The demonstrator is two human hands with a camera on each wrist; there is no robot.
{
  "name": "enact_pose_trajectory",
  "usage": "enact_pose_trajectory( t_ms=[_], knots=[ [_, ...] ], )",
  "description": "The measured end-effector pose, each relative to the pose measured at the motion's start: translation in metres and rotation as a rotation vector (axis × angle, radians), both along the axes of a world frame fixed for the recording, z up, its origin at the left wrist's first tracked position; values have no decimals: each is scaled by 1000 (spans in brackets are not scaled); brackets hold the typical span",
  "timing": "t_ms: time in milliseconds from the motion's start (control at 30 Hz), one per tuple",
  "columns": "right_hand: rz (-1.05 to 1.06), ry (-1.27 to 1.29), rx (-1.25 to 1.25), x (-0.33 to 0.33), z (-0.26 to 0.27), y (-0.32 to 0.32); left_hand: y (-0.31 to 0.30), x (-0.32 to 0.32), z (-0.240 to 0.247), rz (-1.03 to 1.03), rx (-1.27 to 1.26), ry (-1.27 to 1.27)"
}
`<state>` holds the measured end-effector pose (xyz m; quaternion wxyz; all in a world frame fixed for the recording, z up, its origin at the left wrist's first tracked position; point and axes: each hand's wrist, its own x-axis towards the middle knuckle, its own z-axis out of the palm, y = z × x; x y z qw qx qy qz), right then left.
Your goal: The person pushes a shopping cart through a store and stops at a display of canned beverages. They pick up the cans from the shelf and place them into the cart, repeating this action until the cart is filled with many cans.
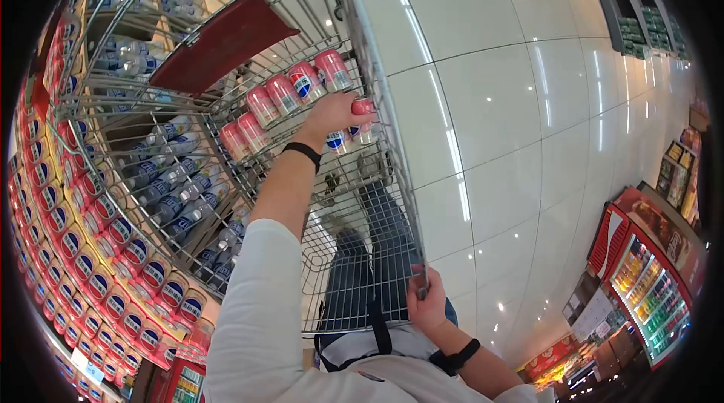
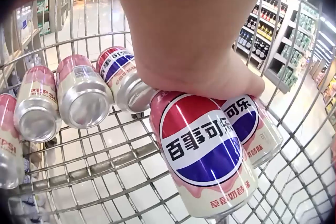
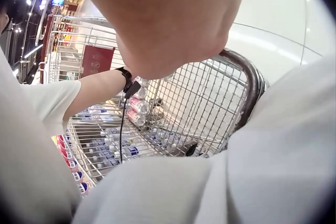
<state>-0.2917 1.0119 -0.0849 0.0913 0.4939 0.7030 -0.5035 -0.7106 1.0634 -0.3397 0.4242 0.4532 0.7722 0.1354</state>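
Note:
Inside the wire shopping cart (image 1: 411, 199), my left hand (image 1: 332, 113) grips a pink-and-cream Pepsi can (image 2: 202, 155) from above. Its fingers are mostly hidden in the left wrist view. A second can (image 2: 262, 129) overlaps it behind, close to the cart's wire side. More pink cans (image 1: 283, 94) form a row to the left, several with their silver ends (image 2: 86, 108) toward the left wrist camera. My right hand (image 1: 427, 301) holds the cart's dark handle (image 3: 247, 71) near its corner.
Cases of pink Pepsi cans (image 1: 98, 252) are stacked along the left. Water bottles (image 1: 177, 169) lie in boxes beyond the wire side. A dark red panel (image 1: 226, 41) hangs on the cart. Tiled floor (image 1: 483, 101) runs to the right, with a drinks fridge (image 1: 648, 297) farther off.

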Motion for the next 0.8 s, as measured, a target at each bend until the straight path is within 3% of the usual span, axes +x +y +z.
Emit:
enact_pose_trajectory(
  t_ms=[200, 433, 500, 567, 600, 667, 733, 800],
  knots=[
    [5, 64, 35, -17, 9, 6, -7, 22, 12, 98, 80, 249],
    [-59, 113, 92, -26, 8, 3, -32, 68, 53, 267, 174, 298],
    [-70, 150, 116, -22, 2, 2, -52, 87, 91, 295, 186, 294],
    [-18, 142, 167, -25, 2, 5, -74, 96, 152, 311, 7, -30],
    [19, 116, 217, -28, 4, 5, -92, 102, 175, 335, 12, -10],
    [48, 132, 220, -28, 2, 7, -131, 114, 218, 145, 106, -61],
    [42, 163, 266, -26, -11, 15, -166, 114, 298, 181, 53, -97],
    [72, 206, 295, -32, -13, 20, -210, 123, 347, 221, 9, -140]
  ],
)
